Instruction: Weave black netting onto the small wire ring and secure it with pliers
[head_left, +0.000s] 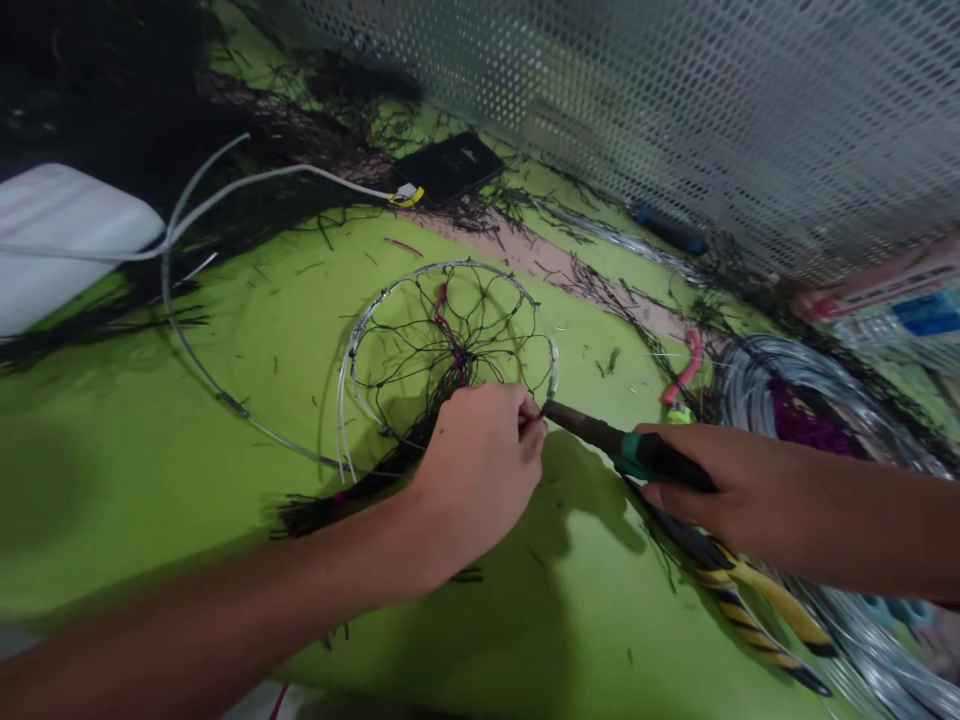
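A wire ring with black netting knotted across it lies on the green surface, a red cord running through the middle. My left hand pinches the ring's lower right edge, where the wire meets the net. My right hand is wrapped round the green and black handle of a pointed tool, whose dark tip touches the ring beside my left fingertips. Under my left wrist, a bundle of black strands trails to the lower left.
Yellow and black pliers lie beneath my right forearm. Coils of silvery wire are at the right. A loose curved wire, a white object and a black flat item lie further back. A perforated metal panel stands behind.
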